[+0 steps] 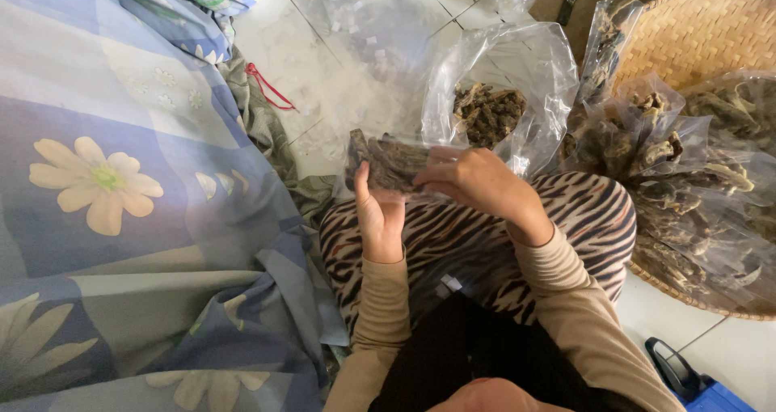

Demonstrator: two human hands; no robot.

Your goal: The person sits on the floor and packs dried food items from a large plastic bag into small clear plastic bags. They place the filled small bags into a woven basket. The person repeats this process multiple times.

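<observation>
Small clear bag (386, 163) of dark dried pieces sits above your knee, pinched between both hands: your left hand (378, 218) cups it from below, your right hand (477, 181) grips its top edge. Just beyond stands an open plastic bag (493, 97) of the same pieces. Packed bags crowd the woven basket (711, 32) at right; a floral sheet (121, 177) spreads left.

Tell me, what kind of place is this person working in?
Probably a home, with someone seated on a white tiled floor packing dried goods by hand. Pointers: a flowered bed sheet spread alongside, a wide woven basket tray heaped with clear bags of dark dried pieces, and both hands holding a small filled packet.
</observation>
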